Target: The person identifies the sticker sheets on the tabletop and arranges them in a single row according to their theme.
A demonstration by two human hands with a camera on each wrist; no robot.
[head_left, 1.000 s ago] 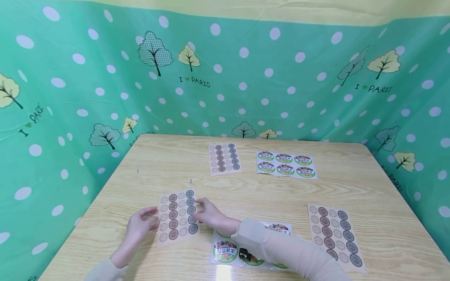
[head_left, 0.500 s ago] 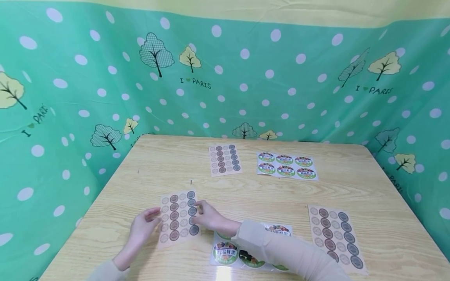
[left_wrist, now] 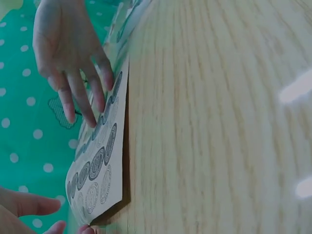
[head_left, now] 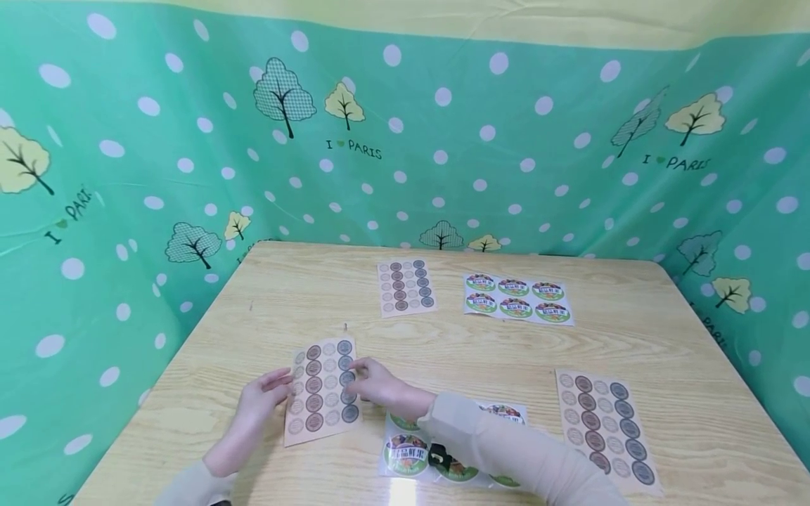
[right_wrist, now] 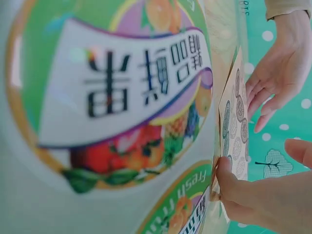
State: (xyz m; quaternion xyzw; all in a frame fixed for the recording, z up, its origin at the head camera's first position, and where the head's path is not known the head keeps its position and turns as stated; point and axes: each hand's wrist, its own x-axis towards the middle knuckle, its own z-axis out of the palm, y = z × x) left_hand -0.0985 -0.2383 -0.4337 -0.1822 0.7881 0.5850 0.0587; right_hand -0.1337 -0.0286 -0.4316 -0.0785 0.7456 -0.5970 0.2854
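A beige sheet of round stickers [head_left: 321, 390] is held between both hands at the left of the table. At its left edge, the fingertips of my left hand [head_left: 258, 402] grip the paper. Along the opposite edge my right hand [head_left: 382, 388] pinches the sheet, its thumb [right_wrist: 229, 178] showing in the right wrist view. Columns of pale, brown and dark grey circles are printed on it. In the left wrist view the sheet [left_wrist: 100, 163] is bowed, with its near edge raised above the wood and a shadow underneath.
Glossy fruit-label stickers [head_left: 405, 455] lie under the right forearm, partly hidden. Another fruit-label sheet [head_left: 515, 299] and a beige sticker sheet [head_left: 407, 288] lie at the back. A further beige sheet [head_left: 604, 429] is at right. Patterned green cloth [head_left: 443, 105] hangs behind the table.
The held sheet's left side has bent upward, and its upper edge has shifted slightly. My left hand has moved a little right with it; the right hand stays nearly in place.
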